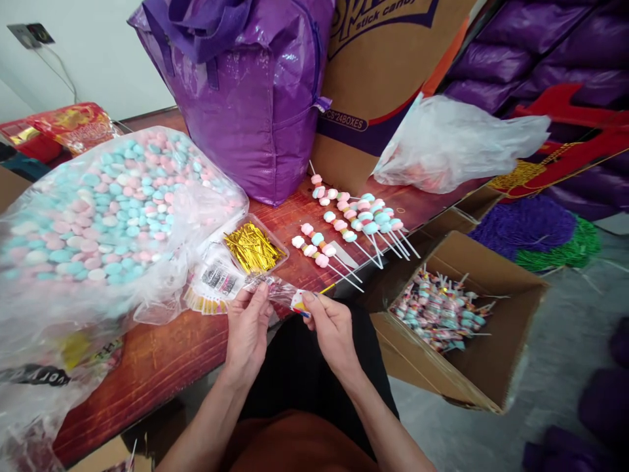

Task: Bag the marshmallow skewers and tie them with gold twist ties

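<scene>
A clear plastic packet (279, 292) is stretched between my two hands above the table's front edge. My left hand (249, 328) pinches one end of it between thumb and fingers. At the other end, my right hand (330, 328) is closed on a small white, yellow and blue printed part. What the packet contains is hard to make out. Just beyond my left hand lie a stack of flat printed wrappers (216, 278) and a clear tray of gold twist ties (255, 246). Candy skewers (314, 244) in pink, blue and white lie on the table beyond my right hand.
A large bag of pastel candies (122, 203) covers the table's left side. A purple bag (246, 98) and a printed carton (383, 59) stand behind. To the right is a white plastic bag (452, 141); below it, an open box (511, 321) holds wrapped skewers (442, 308).
</scene>
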